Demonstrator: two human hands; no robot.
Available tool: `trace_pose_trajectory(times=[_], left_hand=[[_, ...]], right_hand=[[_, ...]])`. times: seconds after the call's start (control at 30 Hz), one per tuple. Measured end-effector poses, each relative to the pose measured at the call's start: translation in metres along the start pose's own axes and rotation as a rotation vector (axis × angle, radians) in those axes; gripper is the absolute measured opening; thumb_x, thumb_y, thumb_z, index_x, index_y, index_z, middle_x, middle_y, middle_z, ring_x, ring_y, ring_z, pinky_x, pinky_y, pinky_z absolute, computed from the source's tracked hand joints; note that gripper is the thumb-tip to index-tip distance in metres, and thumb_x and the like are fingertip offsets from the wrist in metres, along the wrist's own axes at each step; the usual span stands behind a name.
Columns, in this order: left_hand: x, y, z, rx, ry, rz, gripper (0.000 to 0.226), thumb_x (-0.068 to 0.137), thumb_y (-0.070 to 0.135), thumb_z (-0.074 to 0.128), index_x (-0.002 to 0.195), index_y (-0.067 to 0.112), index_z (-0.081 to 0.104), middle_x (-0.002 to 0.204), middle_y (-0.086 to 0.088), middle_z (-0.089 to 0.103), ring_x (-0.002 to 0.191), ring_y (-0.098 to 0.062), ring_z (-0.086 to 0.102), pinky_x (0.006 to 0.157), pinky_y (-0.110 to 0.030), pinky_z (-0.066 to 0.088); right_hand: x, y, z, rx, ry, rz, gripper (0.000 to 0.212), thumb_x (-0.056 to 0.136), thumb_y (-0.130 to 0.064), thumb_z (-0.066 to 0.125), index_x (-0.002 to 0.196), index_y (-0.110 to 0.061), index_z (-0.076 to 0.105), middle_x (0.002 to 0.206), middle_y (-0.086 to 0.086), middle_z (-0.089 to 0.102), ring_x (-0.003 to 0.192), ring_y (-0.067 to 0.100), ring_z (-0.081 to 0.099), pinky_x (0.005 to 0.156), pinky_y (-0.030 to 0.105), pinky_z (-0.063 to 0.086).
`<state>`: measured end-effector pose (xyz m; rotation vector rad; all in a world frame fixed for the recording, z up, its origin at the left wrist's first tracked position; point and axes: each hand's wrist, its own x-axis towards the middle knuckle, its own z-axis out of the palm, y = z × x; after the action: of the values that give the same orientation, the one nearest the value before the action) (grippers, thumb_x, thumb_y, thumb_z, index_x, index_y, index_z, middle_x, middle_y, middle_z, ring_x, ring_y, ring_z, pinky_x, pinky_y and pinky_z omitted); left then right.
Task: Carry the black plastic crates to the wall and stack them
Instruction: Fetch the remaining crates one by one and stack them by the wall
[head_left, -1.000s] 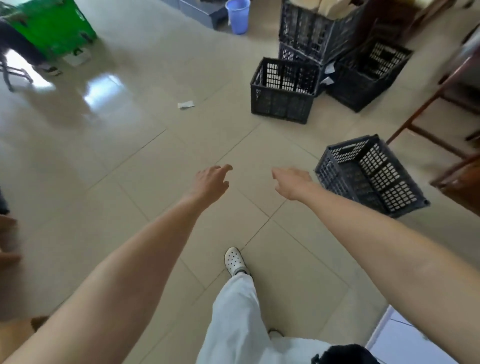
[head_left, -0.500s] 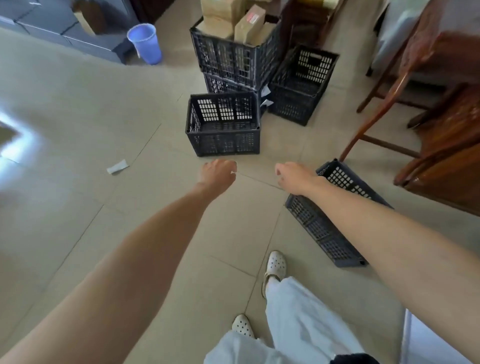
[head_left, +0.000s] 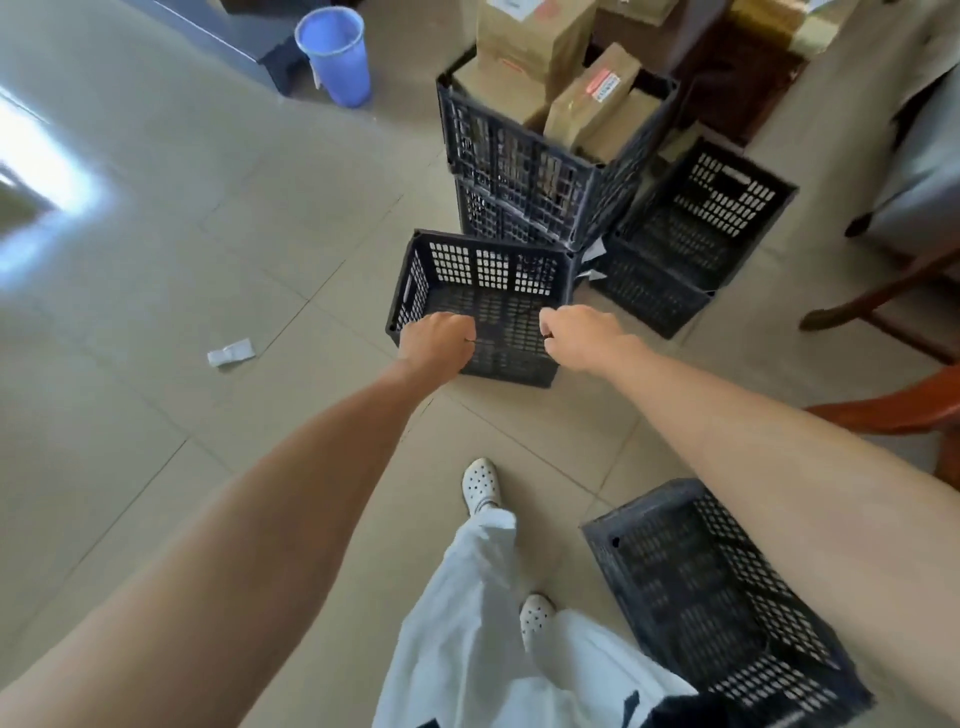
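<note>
An empty black plastic crate (head_left: 488, 270) stands on the tiled floor in front of me. My left hand (head_left: 436, 340) curls over its near rim by the left corner. My right hand (head_left: 579, 332) curls over the rim by the right corner. The fingertips are hidden inside the crate. Behind it stand two stacked black crates (head_left: 524, 171), the top one filled with brown cardboard boxes (head_left: 530, 47). Another empty crate (head_left: 696, 234) sits to their right. A fourth crate (head_left: 711, 597) lies tilted on the floor by my right leg.
A blue plastic bin (head_left: 335, 54) stands at the back next to a grey cabinet base (head_left: 223, 31). Wooden chair legs (head_left: 883, 306) reach in from the right. A scrap of paper (head_left: 230, 353) lies on the floor at left. My white shoes (head_left: 480, 483) are below the crate.
I have stepped forward toward the crates. Both hands moved from mid-air down onto the near rim of the empty crate, and the tilted crate now lies behind my right arm.
</note>
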<state>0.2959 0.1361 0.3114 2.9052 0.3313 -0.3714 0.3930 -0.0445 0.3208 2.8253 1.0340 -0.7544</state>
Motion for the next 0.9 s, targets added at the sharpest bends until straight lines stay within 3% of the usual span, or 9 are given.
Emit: trace_pose_trajectory(times=[0.17,0.27,0.37,0.53,0.63,0.73,0.9], left_hand=[[0.109,-0.038,-0.018,-0.036,-0.01,-0.061,0.022,0.094,0.014,0.044,0.098,0.017,0.066,0.094,-0.002,0.066,0.086,-0.025,0.063,0.075,-0.038,0.054],[0.163,-0.051,-0.03,-0.053,-0.003,-0.117,0.02,0.092,0.013,0.042,0.081,0.02,0.058,0.082,0.003,0.057,0.073,-0.021,0.055,0.061,-0.03,0.044],[0.207,-0.057,-0.026,-0.101,-0.006,-0.193,0.021,0.091,0.013,0.043,0.084,0.019,0.062,0.079,0.006,0.053,0.072,-0.018,0.053,0.06,-0.03,0.042],[0.26,-0.064,-0.006,-0.192,-0.03,-0.44,0.024,0.089,0.013,0.045,0.094,0.019,0.068,0.091,0.001,0.065,0.083,-0.024,0.063,0.069,-0.036,0.054],[0.282,-0.05,0.017,-0.258,-0.023,-0.54,0.027,0.09,0.016,0.046,0.102,0.021,0.069,0.105,-0.001,0.069,0.095,-0.027,0.065,0.076,-0.037,0.053],[0.301,-0.034,0.037,-0.284,-0.001,-0.598,0.026,0.092,0.019,0.045,0.102,0.02,0.069,0.105,-0.001,0.069,0.098,-0.026,0.065,0.071,-0.032,0.048],[0.318,-0.031,0.089,-0.374,-0.063,-0.694,0.022,0.095,0.02,0.047,0.107,0.015,0.065,0.108,-0.004,0.066,0.101,-0.026,0.062,0.081,-0.04,0.052]], right_hand=[[0.116,0.025,-0.039,-0.026,-0.069,-0.043,0.021,0.096,-0.017,0.041,0.113,-0.015,0.053,0.116,0.008,0.06,0.106,0.03,0.056,0.083,0.041,0.048],[0.176,0.036,-0.067,-0.046,-0.125,-0.116,0.021,0.098,-0.018,0.041,0.115,-0.015,0.052,0.117,0.008,0.059,0.106,0.03,0.055,0.079,0.041,0.045],[0.236,0.052,-0.085,-0.079,-0.168,-0.164,0.019,0.099,-0.018,0.039,0.113,-0.015,0.051,0.115,0.009,0.058,0.102,0.031,0.054,0.073,0.038,0.038],[0.328,0.071,-0.103,-0.184,-0.195,-0.303,0.036,0.099,-0.021,0.036,0.134,-0.017,0.046,0.13,0.011,0.056,0.118,0.033,0.052,0.085,0.043,0.043],[0.373,0.085,-0.098,-0.236,-0.22,-0.398,0.03,0.098,-0.022,0.039,0.125,-0.016,0.05,0.124,0.011,0.058,0.112,0.034,0.055,0.083,0.042,0.044],[0.405,0.095,-0.087,-0.275,-0.218,-0.447,0.028,0.098,-0.024,0.042,0.122,-0.015,0.051,0.119,0.013,0.059,0.108,0.035,0.056,0.08,0.043,0.044],[0.45,0.11,-0.044,-0.297,-0.269,-0.478,0.03,0.099,-0.024,0.042,0.126,-0.012,0.048,0.123,0.013,0.057,0.11,0.035,0.054,0.076,0.041,0.04]])
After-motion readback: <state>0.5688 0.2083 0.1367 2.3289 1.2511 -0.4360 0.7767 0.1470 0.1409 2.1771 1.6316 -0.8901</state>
